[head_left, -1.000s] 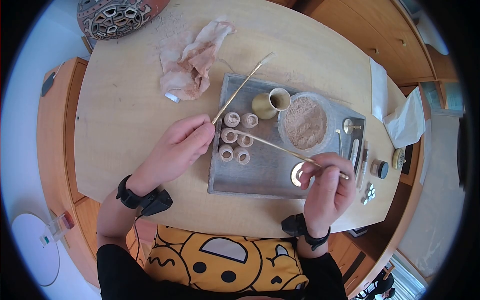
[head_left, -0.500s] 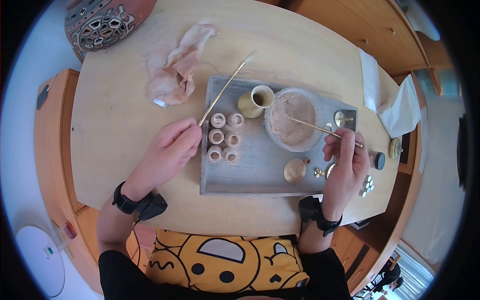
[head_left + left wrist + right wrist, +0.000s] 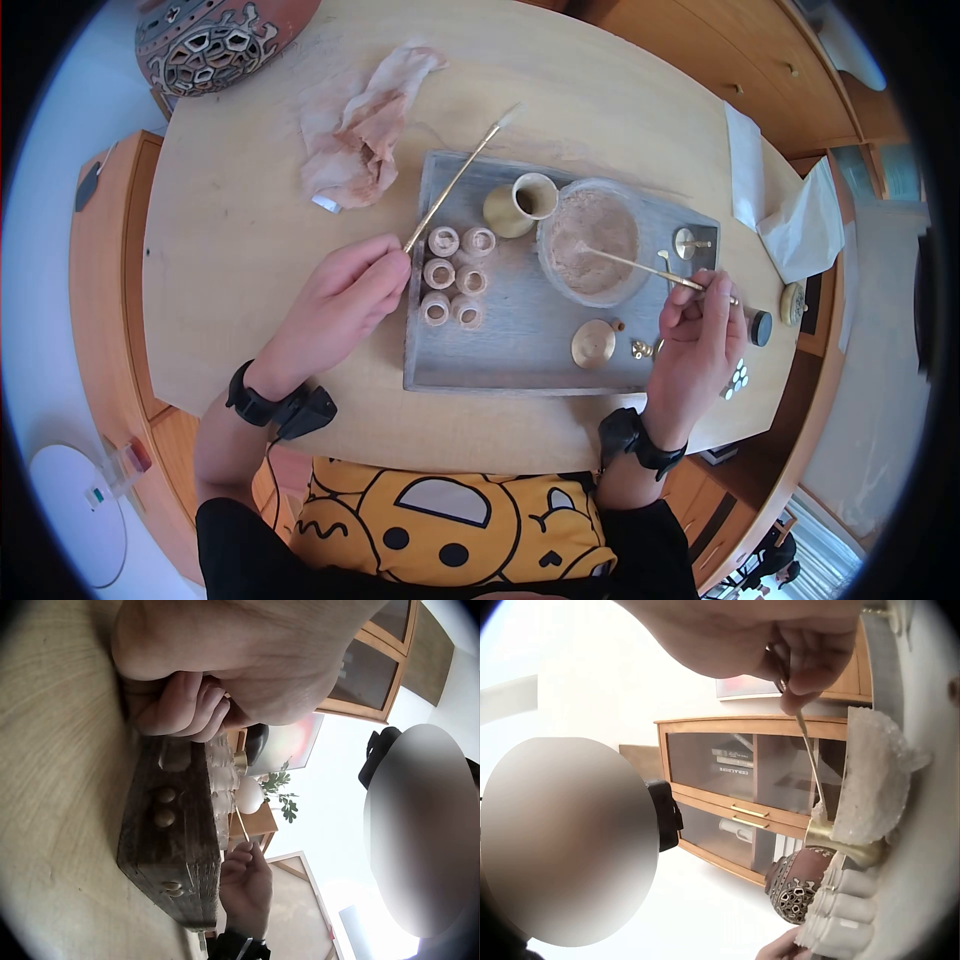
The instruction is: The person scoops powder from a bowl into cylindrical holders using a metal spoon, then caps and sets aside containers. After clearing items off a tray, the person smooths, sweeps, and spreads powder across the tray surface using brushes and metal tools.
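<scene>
My left hand (image 3: 335, 300) holds a slim gold brush (image 3: 456, 185) near its lower end, its pale bristles pointing up and away. The fist rests by the left edge of the tray in the left wrist view. In my right hand (image 3: 700, 350), thumb and fingers pinch a thin gold scoop (image 3: 640, 265). The scoop's far end is over the brown powder (image 3: 600, 222) in a clear bowl (image 3: 546, 262); in the right wrist view a pale clump of powder sits on its tip, above the rim. Several small powder-dusted jars (image 3: 440, 273) stand at the tray's left side.
A grey wooden tray (image 3: 520, 350) carries a brass vase (image 3: 505, 212), a brass dish (image 3: 594, 344) and small brass pieces. Beyond lie a stained cloth (image 3: 360, 145) and a pierced clay pot (image 3: 215, 45). White sheets (image 3: 805, 232) and a dark-lidded jar (image 3: 760, 328) are at the right.
The scoop's tip has moved from a small jar rightward to the powder bowl, with my right hand shifting right. My left hand still holds the brush, nearly unmoved. The whole view has shifted a little.
</scene>
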Tool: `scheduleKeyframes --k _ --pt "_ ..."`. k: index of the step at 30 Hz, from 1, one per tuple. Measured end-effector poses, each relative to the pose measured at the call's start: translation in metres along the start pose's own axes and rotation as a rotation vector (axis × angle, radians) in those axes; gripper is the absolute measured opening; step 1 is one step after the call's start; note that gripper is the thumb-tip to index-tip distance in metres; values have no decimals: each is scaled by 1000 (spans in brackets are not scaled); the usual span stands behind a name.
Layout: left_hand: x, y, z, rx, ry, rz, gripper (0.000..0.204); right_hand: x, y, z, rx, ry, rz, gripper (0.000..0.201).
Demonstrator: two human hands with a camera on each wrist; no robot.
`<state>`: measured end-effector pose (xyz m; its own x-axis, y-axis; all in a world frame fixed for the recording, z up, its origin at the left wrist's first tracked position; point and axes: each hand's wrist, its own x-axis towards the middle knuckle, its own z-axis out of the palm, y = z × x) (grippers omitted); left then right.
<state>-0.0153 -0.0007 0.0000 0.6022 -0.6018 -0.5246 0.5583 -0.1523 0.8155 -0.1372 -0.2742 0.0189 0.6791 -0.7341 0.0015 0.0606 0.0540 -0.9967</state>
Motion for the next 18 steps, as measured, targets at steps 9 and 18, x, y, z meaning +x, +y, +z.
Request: scheduleKeyframes --k 9,18 --pt "0 1 -1 -10 -16 3 28 -30 -2 27 -34 -211 77 26" --pt "2 -1 -1 -2 -24 30 29 -38 2 32 -54 -348 -11 20"
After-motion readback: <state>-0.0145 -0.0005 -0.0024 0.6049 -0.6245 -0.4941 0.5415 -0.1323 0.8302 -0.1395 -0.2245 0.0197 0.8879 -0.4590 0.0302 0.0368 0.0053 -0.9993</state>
